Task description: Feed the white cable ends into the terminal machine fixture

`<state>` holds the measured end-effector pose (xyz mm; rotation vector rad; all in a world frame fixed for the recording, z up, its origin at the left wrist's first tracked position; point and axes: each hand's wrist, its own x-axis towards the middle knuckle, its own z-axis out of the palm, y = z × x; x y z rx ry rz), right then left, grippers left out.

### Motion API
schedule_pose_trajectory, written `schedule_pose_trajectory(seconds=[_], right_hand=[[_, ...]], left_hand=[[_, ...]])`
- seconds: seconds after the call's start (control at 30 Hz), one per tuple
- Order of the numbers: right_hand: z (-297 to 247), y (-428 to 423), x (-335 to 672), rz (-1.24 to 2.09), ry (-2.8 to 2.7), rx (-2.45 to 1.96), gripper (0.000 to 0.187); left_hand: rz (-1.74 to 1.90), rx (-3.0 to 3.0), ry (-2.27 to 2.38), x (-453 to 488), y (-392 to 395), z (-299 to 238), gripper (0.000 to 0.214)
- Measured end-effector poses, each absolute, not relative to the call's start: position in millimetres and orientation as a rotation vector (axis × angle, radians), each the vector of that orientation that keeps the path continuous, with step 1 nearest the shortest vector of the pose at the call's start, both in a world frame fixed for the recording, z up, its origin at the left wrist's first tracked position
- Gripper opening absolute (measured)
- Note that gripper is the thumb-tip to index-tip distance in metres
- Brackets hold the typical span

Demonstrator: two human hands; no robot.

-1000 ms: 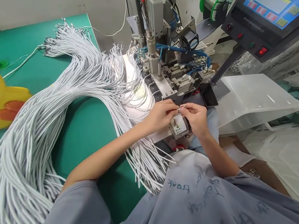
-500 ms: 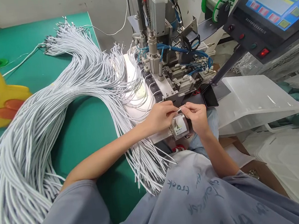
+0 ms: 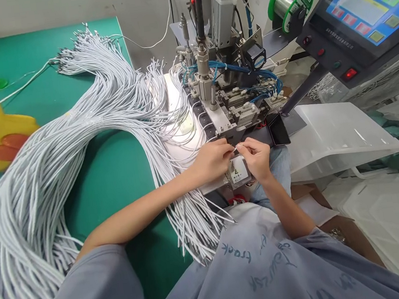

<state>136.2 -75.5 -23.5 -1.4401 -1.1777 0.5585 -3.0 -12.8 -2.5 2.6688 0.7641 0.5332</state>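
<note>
My left hand (image 3: 214, 159) is closed in a pinch on the end of a white cable (image 3: 235, 148), at the front edge of a soldering machine (image 3: 220, 101). From the right, my right hand (image 3: 256, 157) pinches at the same cable end, its fingertips almost meeting the left ones. What sits at the very tip is too small to make out. Just below the hands is a box with a white warning label (image 3: 238, 170). A thick bundle of white cables (image 3: 108, 114) lies to the left, some of its ends fanned out below my left forearm.
The green table (image 3: 110, 165) carries the bundle and a yellow duck-shaped object (image 3: 4, 127). A solder wire spool (image 3: 286, 5) and a touchscreen (image 3: 367, 3) stand at the upper right. A translucent plastic tray (image 3: 342, 127) lies right of the machine, near a small black bin (image 3: 278, 130).
Both hands have shifted slightly left, still pinching the cable end together. The machine's upper cylinder has moved a little to the right.
</note>
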Motion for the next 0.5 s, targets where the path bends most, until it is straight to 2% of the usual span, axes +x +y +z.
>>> schedule_pose_trajectory(seconds=[0.17, 0.33, 0.5], right_hand=[[-35.1, -70.8, 142.5, 0.622, -1.148, -1.504, 0.022], [-55.3, -56.3, 163.4, 0.874, -1.113, -1.526, 0.02], [-63.4, -47.1, 163.8, 1.018, -1.024, -1.508, 0.017]], left_hand=[[0.343, 2.761, 0.718, -2.2, -11.3, -3.9, 0.021], [0.044, 2.867, 0.787, -0.8, 0.0, -5.6, 0.025], [-0.006, 2.839, 0.832, 0.8, 3.4, -10.3, 0.026]])
